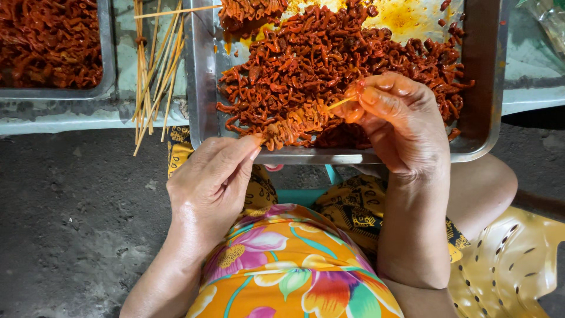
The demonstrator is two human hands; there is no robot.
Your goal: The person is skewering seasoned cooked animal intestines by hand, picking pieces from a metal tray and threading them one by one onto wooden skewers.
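Note:
My left hand (pixel 210 179) grips the lower end of a thin bamboo skewer (pixel 336 105) threaded with orange-red marinated meat pieces (pixel 294 125). At the skewer's bare tip, my right hand (pixel 395 121) pinches a small piece of meat between thumb and fingers. Both hands hover over the near edge of a steel tray (pixel 200 76) that holds a heap of red marinated meat strips (pixel 318 59) and oily yellow sauce.
A bundle of bare bamboo skewers (pixel 154 70) lies left of the tray. A second steel tray (pixel 107 53) of the same meat stands at far left. A yellow perforated plastic stool (pixel 512 259) is at lower right, above dark ground.

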